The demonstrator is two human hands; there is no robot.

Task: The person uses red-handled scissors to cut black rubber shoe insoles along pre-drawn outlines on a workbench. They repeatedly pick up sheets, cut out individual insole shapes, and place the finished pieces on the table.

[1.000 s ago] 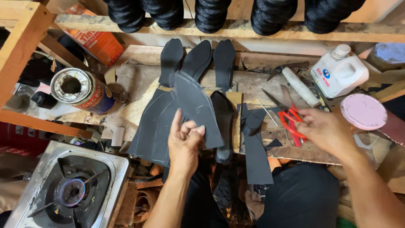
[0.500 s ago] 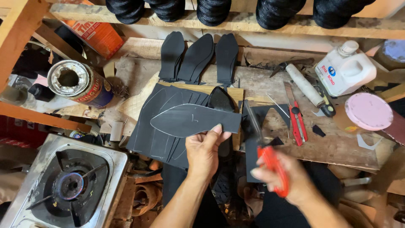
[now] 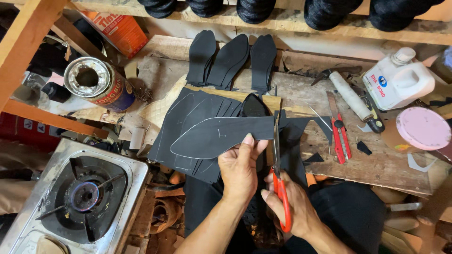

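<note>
The left hand (image 3: 240, 171) is pinching a black sole-shaped rubber sheet (image 3: 221, 135) above the wooden worktop's (image 3: 376, 164) front edge; the right hand (image 3: 294, 209), its grip closed around red-handled scissors (image 3: 278, 181), is meeting the sheet's right end.

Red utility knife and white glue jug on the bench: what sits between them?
Head view: a white roll-like tube lies diagonally between the red utility knife and white glue jug, with a dark-handled tool beside it.

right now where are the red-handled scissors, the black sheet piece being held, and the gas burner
red-handled scissors (image 3: 281, 197): head view, on the red handle in the right hand.
black sheet piece (image 3: 212, 137): head view, middle of its flat face.
gas burner (image 3: 85, 196): head view, on the central burner ring.
</note>
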